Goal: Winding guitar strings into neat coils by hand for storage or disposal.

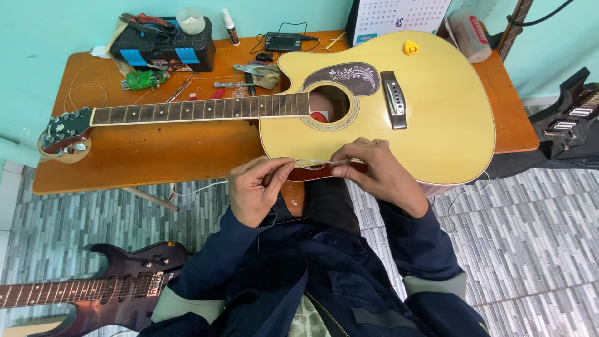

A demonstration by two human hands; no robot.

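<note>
A pale yellow acoustic guitar [430, 106] lies flat on a brown wooden table [156, 156], its neck [199, 110] pointing left and its headstock [65, 130] near the table's left end. It appears to carry no strings. Both hands hover at the table's front edge, just below the guitar body. My left hand [254, 187] and my right hand [374, 171] each pinch an end of a thin coiled guitar string [315, 164] stretched between them. A yellow pick-shaped piece [410, 47] rests on the guitar's top edge.
At the back of the table sit a black and blue toolbox [163, 45], a green tool [143, 80], pliers, a small white bottle [231, 26] and a tuner [284, 41]. A dark electric guitar [106, 290] lies on the tiled floor at left, another black guitar [571, 118] at right.
</note>
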